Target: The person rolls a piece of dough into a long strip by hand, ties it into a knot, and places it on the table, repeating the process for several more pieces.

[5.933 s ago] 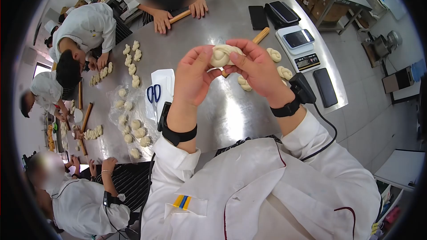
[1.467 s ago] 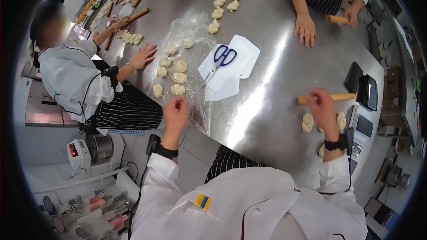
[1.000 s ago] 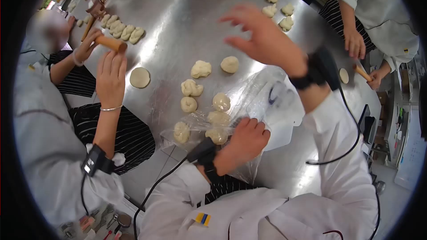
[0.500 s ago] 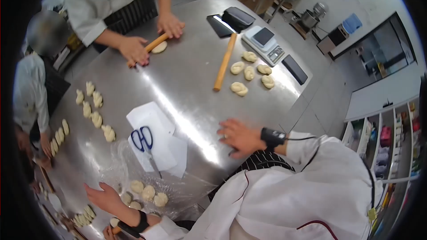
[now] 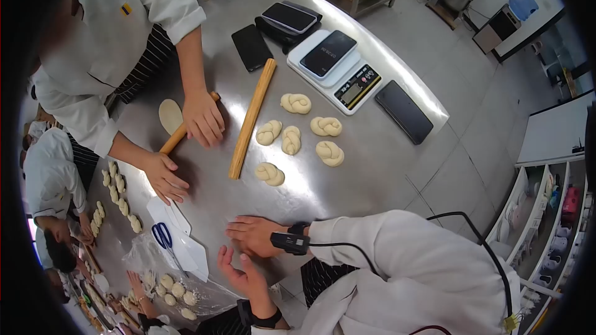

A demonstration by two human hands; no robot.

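My right hand [image 5: 253, 234] lies flat on the steel table [image 5: 347, 195] near its edge, fingers stretched out and nothing held. Just below it, my left hand [image 5: 249, 280] is raised with the palm turned up and the fingers apart, also holding nothing. Left of my hands, blue-handled scissors [image 5: 166, 240] rest on white sheets [image 5: 192, 257]. Round dough balls [image 5: 178, 290] lie by clear plastic wrap [image 5: 214, 294] at the lower left. Beyond my right hand are several knotted dough pieces [image 5: 269, 174] and a wooden rolling pin [image 5: 253, 118].
Across the table, a co-worker's hands [image 5: 205, 121] rest on another rolling pin [image 5: 172, 141] beside flattened dough [image 5: 169, 116]. A kitchen scale [image 5: 347, 80] bears a phone [image 5: 329, 54]; another phone [image 5: 403, 111] lies right of it. More shaped dough [image 5: 118, 189] and people are at left.
My left hand has moved from above the dough balls to beside my right hand. My view has shifted. The co-worker's dough is now longer and flatter, and their rolling pin is off it.
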